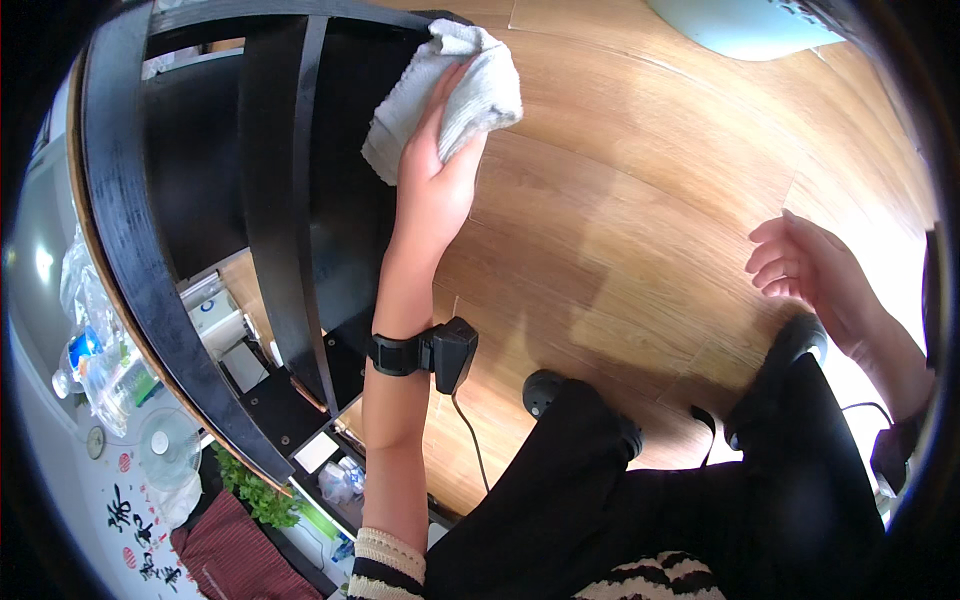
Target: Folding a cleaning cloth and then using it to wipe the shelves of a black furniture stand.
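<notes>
A white cloth [491, 82] is gripped in my left hand [439, 169], which reaches far forward beside a black wooden shelf unit [116, 150]. The cloth lies against or just over the unit's dark lower panel near its far end; contact is not certain. My fingers are partly wrapped in its folds. A black device is strapped to my left wrist, with a cable hanging from it. My right hand [802, 270] hovers over the wood floor at the right, its fingers loosely bent and nothing in them. A ring sits on one finger.
Wood-look flooring [600, 225] spreads between my hands. At the top right stands a pale rounded object [750, 26]. On the left are a plastic bag with a bottle [86, 349], a fan [161, 442], a green plant [259, 487] and a dark red striped cloth [232, 551]. My feet are below.
</notes>
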The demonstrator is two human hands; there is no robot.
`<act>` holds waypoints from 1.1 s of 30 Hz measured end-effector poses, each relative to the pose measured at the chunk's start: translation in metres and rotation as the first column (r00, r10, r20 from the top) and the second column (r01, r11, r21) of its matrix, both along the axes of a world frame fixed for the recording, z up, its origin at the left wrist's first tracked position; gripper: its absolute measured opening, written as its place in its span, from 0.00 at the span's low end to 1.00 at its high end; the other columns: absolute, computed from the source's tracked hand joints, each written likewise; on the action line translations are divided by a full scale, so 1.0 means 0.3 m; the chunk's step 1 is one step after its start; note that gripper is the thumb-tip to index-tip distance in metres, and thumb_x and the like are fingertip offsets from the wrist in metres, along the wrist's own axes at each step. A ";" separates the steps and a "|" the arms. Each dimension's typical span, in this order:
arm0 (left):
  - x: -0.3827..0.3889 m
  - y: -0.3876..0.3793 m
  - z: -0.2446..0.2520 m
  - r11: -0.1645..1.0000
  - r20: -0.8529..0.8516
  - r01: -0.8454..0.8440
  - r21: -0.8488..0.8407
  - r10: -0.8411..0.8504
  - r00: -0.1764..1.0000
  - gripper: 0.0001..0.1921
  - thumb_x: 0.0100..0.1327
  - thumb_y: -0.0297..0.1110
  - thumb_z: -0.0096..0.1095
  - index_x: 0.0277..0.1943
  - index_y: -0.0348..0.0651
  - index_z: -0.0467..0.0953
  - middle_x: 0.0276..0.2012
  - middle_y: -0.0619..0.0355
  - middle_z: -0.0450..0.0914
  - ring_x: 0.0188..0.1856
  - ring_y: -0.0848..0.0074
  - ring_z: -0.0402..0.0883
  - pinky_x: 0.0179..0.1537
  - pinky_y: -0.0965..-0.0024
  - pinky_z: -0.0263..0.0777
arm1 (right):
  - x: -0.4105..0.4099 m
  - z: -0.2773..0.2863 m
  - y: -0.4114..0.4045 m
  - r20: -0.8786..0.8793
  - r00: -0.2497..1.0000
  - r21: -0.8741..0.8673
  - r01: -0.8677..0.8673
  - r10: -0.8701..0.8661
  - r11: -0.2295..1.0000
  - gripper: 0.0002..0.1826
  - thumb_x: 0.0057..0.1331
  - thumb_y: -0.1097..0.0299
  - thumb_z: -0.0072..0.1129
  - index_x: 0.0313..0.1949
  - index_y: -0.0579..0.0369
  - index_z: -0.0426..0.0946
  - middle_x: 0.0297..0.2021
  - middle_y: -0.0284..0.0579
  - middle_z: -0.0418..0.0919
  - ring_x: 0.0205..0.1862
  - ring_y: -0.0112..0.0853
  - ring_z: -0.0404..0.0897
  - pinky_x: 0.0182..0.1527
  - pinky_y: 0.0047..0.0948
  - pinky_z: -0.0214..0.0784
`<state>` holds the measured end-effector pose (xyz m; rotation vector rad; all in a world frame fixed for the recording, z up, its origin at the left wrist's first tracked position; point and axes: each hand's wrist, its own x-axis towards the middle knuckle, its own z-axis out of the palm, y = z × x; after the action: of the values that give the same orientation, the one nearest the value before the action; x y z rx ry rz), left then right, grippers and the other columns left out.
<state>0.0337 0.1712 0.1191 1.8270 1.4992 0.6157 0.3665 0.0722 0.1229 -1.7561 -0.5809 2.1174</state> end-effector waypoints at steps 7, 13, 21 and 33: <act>0.037 -0.146 0.145 0.826 0.624 -0.180 -0.535 0.529 0.574 0.25 0.67 0.40 0.50 0.61 0.34 0.61 0.56 0.49 0.70 0.57 0.62 0.70 0.58 0.59 0.63 | 0.036 0.014 -0.017 -0.051 0.998 0.001 0.040 -0.040 0.999 0.21 0.72 0.55 0.34 0.38 0.55 0.75 0.30 0.42 0.78 0.35 0.29 0.77 0.44 0.28 0.69; 0.053 -0.259 0.192 0.722 0.644 -0.139 -0.678 0.675 0.361 0.28 0.68 0.52 0.41 0.63 0.40 0.60 0.60 0.49 0.66 0.58 0.61 0.69 0.58 0.56 0.63 | 0.005 -0.002 -0.013 -0.183 0.981 0.061 -0.061 0.071 0.996 0.22 0.72 0.52 0.35 0.40 0.55 0.74 0.32 0.41 0.77 0.36 0.28 0.76 0.45 0.27 0.67; 0.079 -0.389 0.214 0.701 0.693 0.118 -0.704 0.639 0.334 0.32 0.66 0.57 0.38 0.65 0.43 0.55 0.61 0.51 0.64 0.61 0.61 0.66 0.58 0.54 0.63 | -0.120 -0.011 0.021 -0.478 0.796 0.459 -0.135 0.372 0.878 0.43 0.65 0.36 0.40 0.64 0.65 0.53 0.58 0.62 0.62 0.64 0.44 0.60 0.65 0.39 0.53; 0.072 -0.457 0.206 0.864 0.613 0.074 -0.498 0.290 0.735 0.30 0.64 0.39 0.55 0.64 0.37 0.55 0.61 0.52 0.63 0.60 0.69 0.65 0.60 0.64 0.60 | -0.104 0.091 0.063 -0.191 0.828 0.804 -0.177 0.528 0.568 0.21 0.58 0.71 0.63 0.51 0.56 0.72 0.48 0.45 0.75 0.52 0.34 0.73 0.59 0.35 0.63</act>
<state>0.0554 0.0341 0.1810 0.9503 1.1146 0.7615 0.3353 0.0911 0.1503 -0.7032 -1.5391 1.9146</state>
